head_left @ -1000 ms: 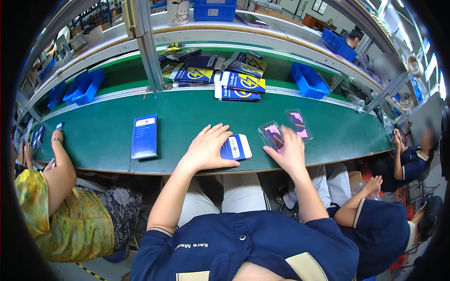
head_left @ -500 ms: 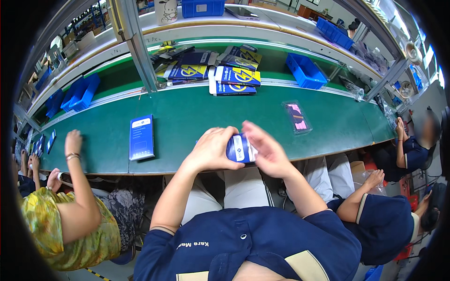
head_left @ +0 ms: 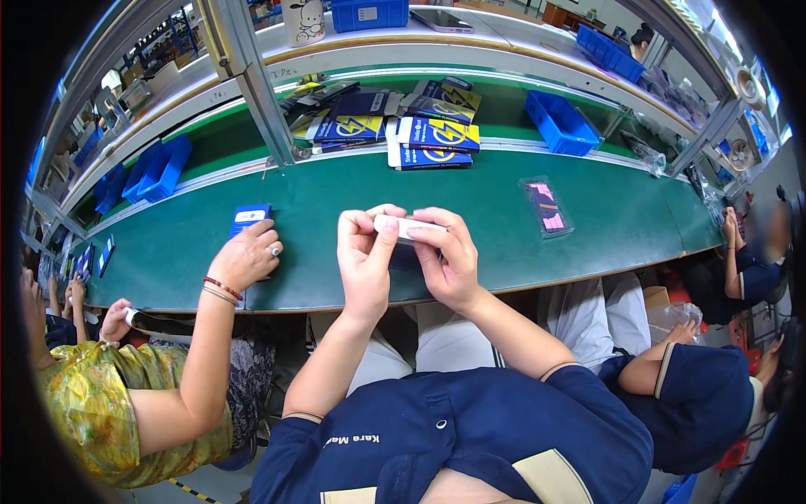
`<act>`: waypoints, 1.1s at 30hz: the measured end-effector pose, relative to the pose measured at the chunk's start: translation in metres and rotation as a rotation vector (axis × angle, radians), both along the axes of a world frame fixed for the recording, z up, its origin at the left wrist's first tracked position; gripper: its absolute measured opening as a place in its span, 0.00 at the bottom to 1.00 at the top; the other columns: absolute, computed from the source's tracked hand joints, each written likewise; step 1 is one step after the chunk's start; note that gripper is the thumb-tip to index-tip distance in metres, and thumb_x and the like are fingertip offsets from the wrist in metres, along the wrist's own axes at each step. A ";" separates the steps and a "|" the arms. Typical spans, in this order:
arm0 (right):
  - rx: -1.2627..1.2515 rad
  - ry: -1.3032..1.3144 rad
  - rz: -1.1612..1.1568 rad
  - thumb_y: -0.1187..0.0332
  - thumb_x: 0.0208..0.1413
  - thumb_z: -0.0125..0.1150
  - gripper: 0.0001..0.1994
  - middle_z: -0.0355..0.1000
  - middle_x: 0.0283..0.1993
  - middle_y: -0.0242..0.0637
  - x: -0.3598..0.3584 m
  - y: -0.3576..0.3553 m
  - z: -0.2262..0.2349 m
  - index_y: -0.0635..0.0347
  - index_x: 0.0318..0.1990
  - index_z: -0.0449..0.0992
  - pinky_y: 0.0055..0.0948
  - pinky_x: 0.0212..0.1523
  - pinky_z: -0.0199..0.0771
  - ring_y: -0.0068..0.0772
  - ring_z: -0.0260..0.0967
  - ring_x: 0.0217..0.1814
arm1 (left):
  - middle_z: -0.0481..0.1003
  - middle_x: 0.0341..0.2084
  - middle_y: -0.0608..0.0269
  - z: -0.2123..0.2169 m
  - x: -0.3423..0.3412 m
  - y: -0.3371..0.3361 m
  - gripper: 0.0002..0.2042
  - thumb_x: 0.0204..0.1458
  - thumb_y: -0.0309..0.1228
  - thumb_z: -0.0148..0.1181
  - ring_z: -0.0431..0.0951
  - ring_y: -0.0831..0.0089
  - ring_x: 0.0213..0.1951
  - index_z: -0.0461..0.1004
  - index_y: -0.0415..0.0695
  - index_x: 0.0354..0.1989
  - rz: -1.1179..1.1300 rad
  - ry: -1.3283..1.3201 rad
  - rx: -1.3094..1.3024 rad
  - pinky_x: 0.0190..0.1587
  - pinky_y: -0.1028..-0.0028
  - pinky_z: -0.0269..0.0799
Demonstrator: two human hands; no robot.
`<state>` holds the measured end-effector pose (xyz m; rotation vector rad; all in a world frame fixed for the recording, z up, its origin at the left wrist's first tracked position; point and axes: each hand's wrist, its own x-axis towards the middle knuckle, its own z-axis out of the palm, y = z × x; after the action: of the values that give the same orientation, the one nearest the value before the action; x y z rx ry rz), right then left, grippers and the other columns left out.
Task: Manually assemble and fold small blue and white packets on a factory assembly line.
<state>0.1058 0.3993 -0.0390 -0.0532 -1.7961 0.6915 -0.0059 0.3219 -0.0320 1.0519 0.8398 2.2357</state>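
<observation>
The white-ended blue carton (head_left: 403, 226) is at the near middle of the green table (head_left: 495, 244) — gripped between the left hand's (head_left: 366, 262) and right hand's (head_left: 451, 262) thumbs and fingers. Farther right lies a clear plastic pack (head_left: 546, 207); left, a co-worker's hand (head_left: 245, 257) covers part of a blue box (head_left: 250, 215).

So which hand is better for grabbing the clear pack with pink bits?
Probably the right hand: it's nearer the clear pack, which lies to its right. The left hand is farther away, and both are holding the white-ended box.

The left hand (head_left: 363, 267) and right hand (head_left: 452, 267) pinch a box (head_left: 410, 227) between their fingers. Right of the fingers lies a clear pack (head_left: 546, 207); beyond them, piled boxes (head_left: 438, 134).
</observation>
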 end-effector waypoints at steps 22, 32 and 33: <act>-0.628 -0.367 0.257 0.75 0.63 0.57 0.23 0.72 0.50 0.51 -0.018 0.042 -0.018 0.60 0.62 0.55 0.33 0.52 0.75 0.39 0.74 0.53 | 0.50 0.65 0.30 -0.022 0.007 0.000 0.49 0.40 0.36 0.71 0.67 0.36 0.56 0.50 0.39 0.72 0.688 1.216 -0.718 0.56 0.49 0.68; 0.280 -1.192 -0.656 0.42 0.65 0.46 0.37 0.49 0.74 0.61 -0.014 0.100 -0.015 0.54 0.74 0.51 0.62 0.75 0.31 0.59 0.38 0.80 | 0.69 0.57 0.34 -0.048 -0.121 -0.048 0.28 0.58 0.41 0.58 0.67 0.40 0.61 0.67 0.34 0.61 1.258 1.305 -1.536 0.61 0.49 0.64; 0.327 -1.195 -0.595 0.42 0.65 0.46 0.36 0.52 0.73 0.59 -0.012 0.083 -0.016 0.55 0.73 0.54 0.63 0.75 0.31 0.58 0.40 0.80 | 0.69 0.58 0.36 -0.040 -0.110 -0.042 0.26 0.58 0.41 0.58 0.68 0.41 0.61 0.68 0.35 0.60 1.193 1.358 -1.486 0.61 0.49 0.64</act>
<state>0.0941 0.4827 -0.0550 -0.8971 -2.7878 -0.1688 -0.1161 0.2798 -0.0719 1.0839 3.4199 0.2085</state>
